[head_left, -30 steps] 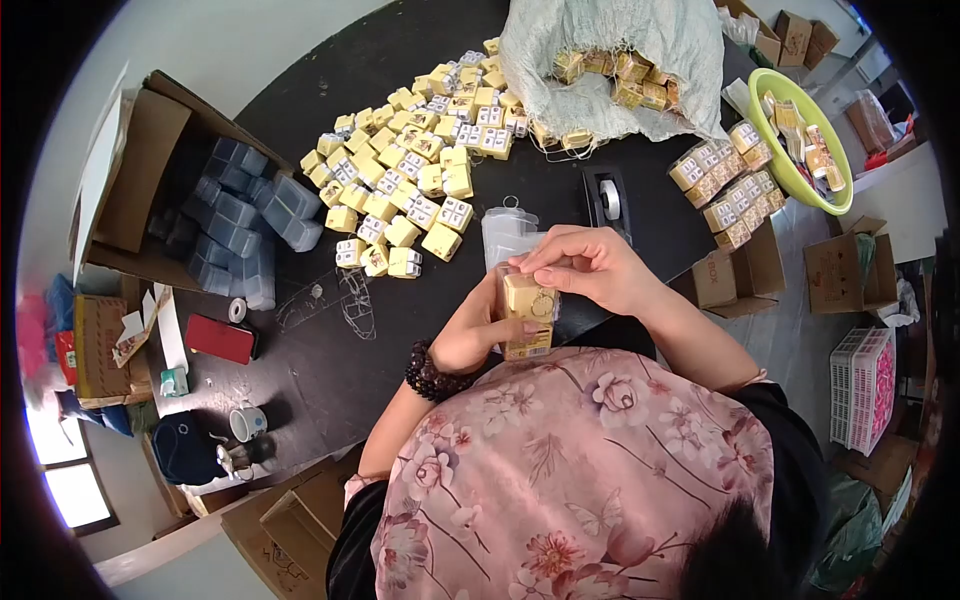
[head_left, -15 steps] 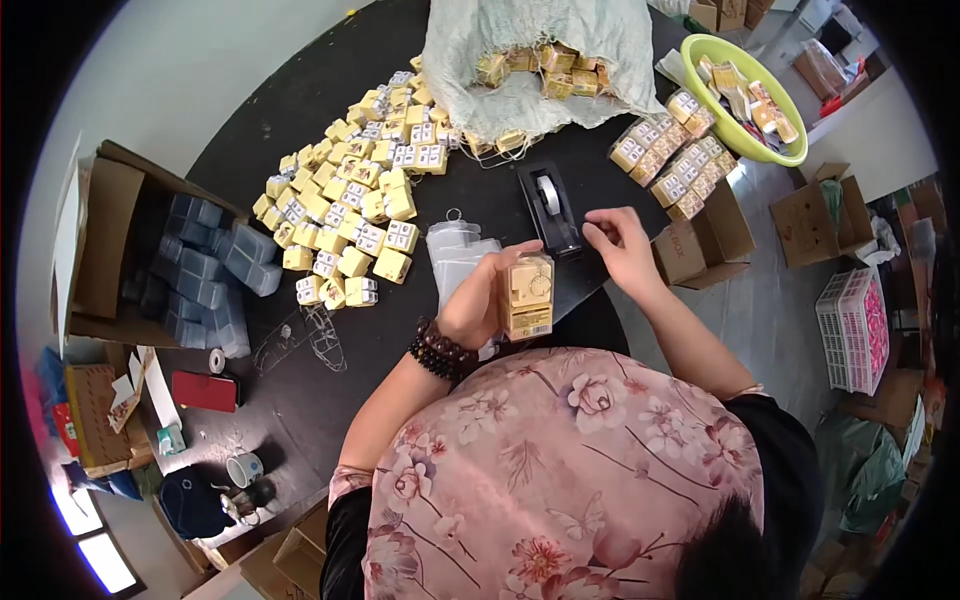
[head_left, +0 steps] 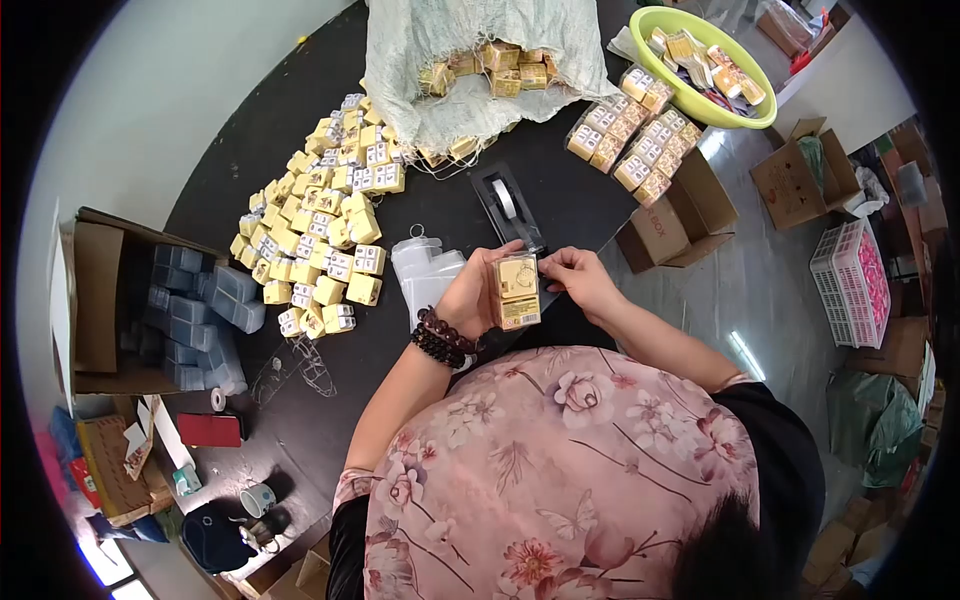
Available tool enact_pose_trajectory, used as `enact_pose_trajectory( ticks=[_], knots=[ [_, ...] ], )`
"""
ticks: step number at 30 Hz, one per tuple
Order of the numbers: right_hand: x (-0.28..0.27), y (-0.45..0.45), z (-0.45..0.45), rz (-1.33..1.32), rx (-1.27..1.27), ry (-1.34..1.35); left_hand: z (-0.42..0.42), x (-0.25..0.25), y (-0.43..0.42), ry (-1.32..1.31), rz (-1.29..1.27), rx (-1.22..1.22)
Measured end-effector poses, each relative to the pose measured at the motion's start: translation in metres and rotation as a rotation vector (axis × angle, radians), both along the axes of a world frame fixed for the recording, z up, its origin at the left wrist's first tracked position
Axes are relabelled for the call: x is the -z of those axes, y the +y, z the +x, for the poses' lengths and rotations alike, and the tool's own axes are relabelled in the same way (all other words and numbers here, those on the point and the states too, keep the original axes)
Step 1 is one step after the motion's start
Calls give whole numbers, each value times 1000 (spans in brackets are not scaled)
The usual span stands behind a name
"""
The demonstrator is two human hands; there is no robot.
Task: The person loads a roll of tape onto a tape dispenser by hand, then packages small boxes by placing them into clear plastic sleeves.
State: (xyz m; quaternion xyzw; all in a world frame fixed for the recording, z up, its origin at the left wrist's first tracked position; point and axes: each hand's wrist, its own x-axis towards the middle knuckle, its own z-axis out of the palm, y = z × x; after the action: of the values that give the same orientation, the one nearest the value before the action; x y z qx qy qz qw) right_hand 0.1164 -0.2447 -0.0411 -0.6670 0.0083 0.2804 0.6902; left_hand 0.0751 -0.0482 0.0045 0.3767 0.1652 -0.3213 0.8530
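Note:
My left hand [head_left: 470,298] is closed around a clear plastic box [head_left: 517,292] packed with yellow contents, a barcode on its lower part. My right hand [head_left: 588,285] is at the box's right upper edge, thumb and forefinger pinched together; whatever lies between them is too small to make out. Just beyond the hands stands a black tape dispenser [head_left: 500,200] with a roll of clear tape [head_left: 504,198]. Flat clear plastic sleeves [head_left: 425,268] lie left of my left hand.
Many small yellow boxes [head_left: 320,215] are spread on the black table [head_left: 230,150]. A woven sack [head_left: 480,110] spills more at the back. Wrapped packs [head_left: 655,150], a green basin [head_left: 650,30] and a cardboard box [head_left: 680,225] are rightward. Clear cases [head_left: 195,310] fill a carton at left.
My right hand has moved from beside the tape dispenser to the plastic box's edge, its fingers now pinched. My left hand still holds the box. The view has shifted slightly.

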Motion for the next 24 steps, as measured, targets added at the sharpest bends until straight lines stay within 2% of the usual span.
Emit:
enact_pose_trajectory(
  ticks=[2, 4, 6, 7, 8, 10, 11, 13, 14, 18, 20, 21, 22, 23, 24],
  knots=[
    [24, 3, -1, -24, 92, -17, 0, 1, -2, -15, 24, 1],
    [16, 0, -4, -18, 66, -2, -4, 3, -3, -27, 55, 2],
    [0, -4, -6, -12, 35, 4, -12, 5, -3, -82, 115, -150],
    [-13, -7, -12, 167, 39, 51, -15, 2, -4, -84, 114, -150],
    [-26, -9, -18, 345, 42, 104, -20, -3, -5, -235, 236, -195],
    [-52, -9, -23, 372, -3, 97, -27, -16, -11, -501, 402, -269],
    [-61, -7, -24, 404, -48, 80, -29, -20, -12, -497, 402, -267],
    [-68, -6, -22, 314, -94, 118, -30, -29, -13, -721, 719, -160],
    [-70, -5, -21, 222, -141, 159, -30, -32, -15, -727, 719, -157],
    [-69, -1, -23, 147, -139, 177, -33, -36, -17, -745, 657, -186],
    [-54, 2, -27, 141, -121, -168, -33, -30, -15, -709, 647, -170],
    [-50, 3, -28, 140, -120, -169, -31, -23, -15, -603, 444, -205],
    [-48, 3, -29, -26, -167, -395, -29, -18, -15, -496, 241, -236],
    [-46, 2, -29, -195, -213, -620, -27, -14, -14, -499, 238, -236],
    [-45, 4, -30, -186, -204, -636, -24, -14, -11, -372, 190, -230]
  ],
)
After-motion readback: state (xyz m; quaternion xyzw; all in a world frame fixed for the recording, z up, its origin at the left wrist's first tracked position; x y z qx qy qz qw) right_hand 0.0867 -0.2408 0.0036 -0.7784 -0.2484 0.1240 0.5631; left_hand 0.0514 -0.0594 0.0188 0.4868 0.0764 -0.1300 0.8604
